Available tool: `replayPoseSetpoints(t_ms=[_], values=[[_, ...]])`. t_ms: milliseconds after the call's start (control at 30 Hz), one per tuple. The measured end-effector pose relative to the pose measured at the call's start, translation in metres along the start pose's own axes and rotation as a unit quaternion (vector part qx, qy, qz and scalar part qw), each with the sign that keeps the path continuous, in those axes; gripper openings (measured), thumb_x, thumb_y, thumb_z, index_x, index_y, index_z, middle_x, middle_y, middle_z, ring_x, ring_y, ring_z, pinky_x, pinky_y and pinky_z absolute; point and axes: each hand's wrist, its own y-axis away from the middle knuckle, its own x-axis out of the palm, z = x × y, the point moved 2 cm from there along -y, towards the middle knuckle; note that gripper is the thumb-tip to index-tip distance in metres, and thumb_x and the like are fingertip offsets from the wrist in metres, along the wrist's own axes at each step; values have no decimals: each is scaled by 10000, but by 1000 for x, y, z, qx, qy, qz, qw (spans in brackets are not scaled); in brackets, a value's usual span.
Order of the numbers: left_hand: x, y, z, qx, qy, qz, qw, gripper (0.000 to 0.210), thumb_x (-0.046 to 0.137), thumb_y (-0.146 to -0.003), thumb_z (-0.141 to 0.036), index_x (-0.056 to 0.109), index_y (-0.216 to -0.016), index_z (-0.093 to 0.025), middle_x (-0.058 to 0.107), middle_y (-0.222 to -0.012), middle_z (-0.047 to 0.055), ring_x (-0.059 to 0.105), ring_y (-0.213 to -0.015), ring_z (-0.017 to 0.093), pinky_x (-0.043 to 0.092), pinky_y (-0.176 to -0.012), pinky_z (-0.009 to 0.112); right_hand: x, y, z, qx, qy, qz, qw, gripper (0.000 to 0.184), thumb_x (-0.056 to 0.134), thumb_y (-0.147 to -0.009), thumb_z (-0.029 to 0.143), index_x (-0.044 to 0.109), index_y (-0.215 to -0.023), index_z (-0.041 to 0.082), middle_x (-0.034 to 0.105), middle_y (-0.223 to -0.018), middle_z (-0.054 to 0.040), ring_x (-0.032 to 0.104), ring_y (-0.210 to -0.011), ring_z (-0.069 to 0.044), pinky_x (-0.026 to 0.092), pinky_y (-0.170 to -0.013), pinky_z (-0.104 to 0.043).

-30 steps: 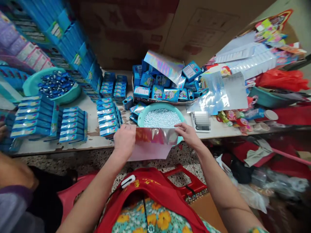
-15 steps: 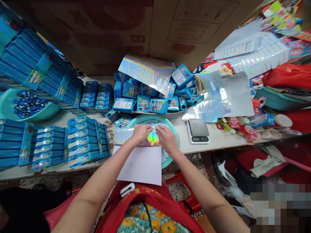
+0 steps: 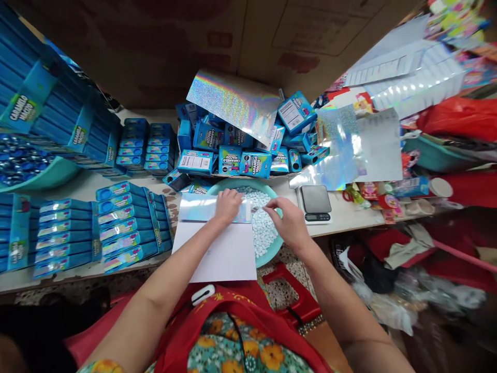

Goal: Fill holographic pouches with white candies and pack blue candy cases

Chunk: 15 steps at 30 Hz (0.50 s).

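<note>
My left hand (image 3: 228,206) presses on a shiny holographic sheet (image 3: 197,208), its fingers together near the upper edge. The sheet is folded over, with its white paper backing (image 3: 221,251) hanging toward me. Beneath it stands a turquoise basin (image 3: 276,249) filled with small pale blue candies (image 3: 264,233). Over the basin's right side, my right hand (image 3: 289,221) is closed in a pinch. Something small and shiny shows at its fingertips, too small to make out.
Blue candy boxes (image 3: 256,165) are heaped behind the basin, with another holographic sheet (image 3: 233,106) on top. Stacked blue boxes (image 3: 128,228) stand at left. A digital scale (image 3: 315,203) sits at right. A large cardboard carton (image 3: 174,57) blocks the back.
My right hand has come away from the sheet toward the right, its fingers pinched. My left hand stays on the sheet. More of the candies in the basin now show.
</note>
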Motion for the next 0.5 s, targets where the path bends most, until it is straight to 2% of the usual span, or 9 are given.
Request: replayPoseSetpoints(t_ms=[67, 133, 167, 233, 300, 333, 433, 500], values=[[-17, 11, -4, 23, 159, -42, 986, 349, 365, -934, -300, 572, -1192, -187, 609, -1184, 116, 496, -1119, 236, 341, -938, 389, -15, -6, 17, 11, -34, 5, 999, 84, 578, -872, 251, 584, -808, 196, 640, -776, -17, 598, -731, -159, 452, -690, -280], [-41, 29, -10, 68, 317, -37, 945, 410, 413, -919, -347, 472, -1300, -210, 552, -1277, 96, 481, -1168, 207, 390, -926, 337, -19, -9, 37, 15, -67, 15, 997, 80, 601, -854, 260, 587, -804, 199, 635, -761, -4, 599, -715, -149, 455, -687, -271], [-54, 40, -11, 86, 367, -13, 926, 423, 456, -897, -363, 479, -1290, -208, 560, -1259, 91, 497, -1152, 200, 419, -891, 310, -17, -10, 48, 18, -82, 22, 996, 86, 612, -845, 271, 593, -803, 200, 635, -756, -1, 599, -713, -148, 458, -687, -270], [-77, 61, -9, 75, 407, 40, 909, 337, 520, -852, -359, 594, -1120, -169, 643, -1033, 76, 580, -977, 181, 460, -776, 266, -7, -13, 70, 34, -108, 28, 993, 114, 633, -828, 305, 607, -793, 199, 637, -745, 1, 598, -705, -148, 464, -684, -272], [-100, 84, 5, 24, 402, 56, 914, 250, 498, -855, -336, 648, -898, -141, 622, -742, 27, 585, -723, 134, 455, -662, 235, 14, -18, 94, 67, -146, 19, 987, 158, 651, -806, 344, 614, -774, 194, 638, -730, -1, 592, -679, -148, 470, -669, -279], [-113, 96, 17, -3, 391, 49, 919, 259, 471, -865, -330, 648, -857, -141, 587, -667, 6, 558, -638, 114, 443, -625, 226, 28, -22, 107, 87, -174, 14, 981, 179, 659, -794, 361, 616, -767, 190, 638, -723, -3, 589, -665, -148, 473, -656, -281], [-155, 134, 63, -68, 334, -18, 940, 269, 432, -878, -327, 627, -987, -178, 564, -661, -20, 520, -589, 97, 418, -593, 217, 85, -36, 154, 122, -283, 28, 951, 223, 670, -765, 399, 628, -758, 179, 632, -693, -7, 574, -620, -148, 479, -604, -282], [-184, 158, 102, -109, 291, -74, 948, 275, 423, -875, -307, 564, -1083, -196, 554, -660, -32, 507, -596, 102, 411, -600, 219, 129, -50, 189, 112, -324, 33, 939, 240, 675, -747, 418, 650, -746, 180, 636, -744, -28, 585, -683, -165, 493, -643, -302]])
